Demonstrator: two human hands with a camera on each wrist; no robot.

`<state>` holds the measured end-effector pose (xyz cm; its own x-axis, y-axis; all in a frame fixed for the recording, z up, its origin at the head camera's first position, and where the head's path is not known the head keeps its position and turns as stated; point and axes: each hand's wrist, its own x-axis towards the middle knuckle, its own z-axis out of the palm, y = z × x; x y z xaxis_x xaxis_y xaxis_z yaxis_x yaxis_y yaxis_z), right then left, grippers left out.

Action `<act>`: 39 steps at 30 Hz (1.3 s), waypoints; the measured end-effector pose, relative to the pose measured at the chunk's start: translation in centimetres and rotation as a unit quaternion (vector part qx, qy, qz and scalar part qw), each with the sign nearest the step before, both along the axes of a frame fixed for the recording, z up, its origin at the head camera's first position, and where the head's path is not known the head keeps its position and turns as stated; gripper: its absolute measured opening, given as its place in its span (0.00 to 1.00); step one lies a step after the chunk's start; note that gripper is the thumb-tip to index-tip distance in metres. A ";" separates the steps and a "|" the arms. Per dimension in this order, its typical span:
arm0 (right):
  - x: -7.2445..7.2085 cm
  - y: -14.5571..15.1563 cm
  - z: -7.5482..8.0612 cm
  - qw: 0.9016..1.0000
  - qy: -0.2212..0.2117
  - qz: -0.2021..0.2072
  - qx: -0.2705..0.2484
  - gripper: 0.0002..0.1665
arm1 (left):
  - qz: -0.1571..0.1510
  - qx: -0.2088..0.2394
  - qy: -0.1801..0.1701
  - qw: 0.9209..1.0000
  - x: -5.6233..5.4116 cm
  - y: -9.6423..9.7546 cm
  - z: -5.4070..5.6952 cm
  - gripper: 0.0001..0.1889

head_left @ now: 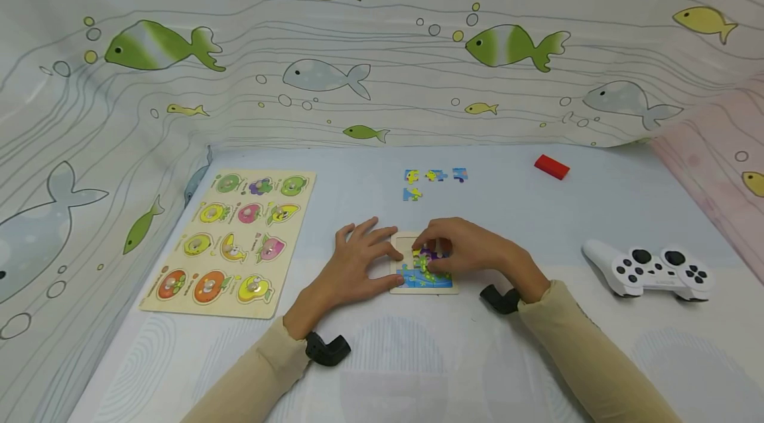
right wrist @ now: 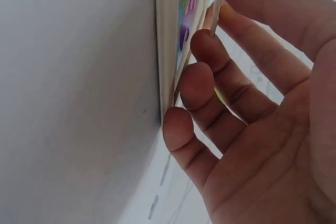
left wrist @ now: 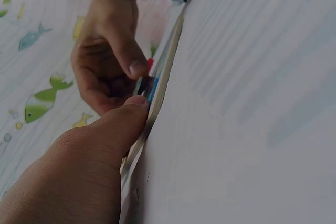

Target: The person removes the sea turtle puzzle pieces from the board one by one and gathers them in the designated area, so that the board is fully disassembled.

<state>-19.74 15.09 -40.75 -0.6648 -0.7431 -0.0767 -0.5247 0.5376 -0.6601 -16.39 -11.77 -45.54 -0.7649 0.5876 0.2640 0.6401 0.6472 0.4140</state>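
A small jigsaw puzzle board [head_left: 425, 290] with a pale wooden frame lies between the two hands, its lower part filled with blue pieces and its middle with green and purple ones. At its left side, my left hand [head_left: 361, 267] has its fingers spread, with thumb and fingertips on the frame. My right hand [head_left: 468, 244] pinches a puzzle piece [right wrist: 215, 14] between thumb and fingers, tilted up on edge over the board. In the left wrist view that puzzle piece [left wrist: 138, 85] shows close to the left thumb. The right hand hides the board's upper right part.
Several loose jigsaw pieces [head_left: 412, 194] lie beyond the board. To the left is a wooden fruit peg puzzle [head_left: 223, 270]. A white game controller [head_left: 650, 274] sits at the right, and a red block [head_left: 552, 167] farther back. Fish-printed cloth [head_left: 412, 85] rises behind the table.
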 end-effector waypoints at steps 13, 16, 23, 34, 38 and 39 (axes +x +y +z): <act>-1.1 0.9 -0.5 0.998 -0.005 -0.050 -0.026 0.19 | 0.006 0.002 0.004 1.000 0.0 -0.3 -0.2 0.15; -1.4 1.3 -0.6 0.997 -0.002 -0.070 -0.028 0.19 | 0.005 0.004 0.006 1.000 0.1 -0.3 -0.3 0.15; -2.5 2.7 -1.0 0.994 0.009 -0.102 -0.031 0.20 | 0.001 0.005 0.001 1.000 0.1 0.0 -0.4 0.16; -4.7 4.1 -0.9 0.991 0.019 -0.129 0.002 0.20 | 0.005 -0.007 0.000 1.000 0.2 0.0 -0.5 0.16; -5.5 4.1 -0.7 0.992 0.021 -0.127 0.007 0.20 | 0.004 -0.005 0.000 1.000 0.2 0.0 -0.3 0.16; -5.7 4.1 -0.7 0.991 0.022 -0.128 0.011 0.20 | 0.003 -0.005 0.000 1.000 0.2 0.0 -0.3 0.16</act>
<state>-25.42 19.19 -41.43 -0.8347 -0.5478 -0.0570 -0.3971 0.6704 -0.6268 -16.14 -11.73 -45.84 -0.7686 0.5852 0.2584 0.6360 0.6551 0.4079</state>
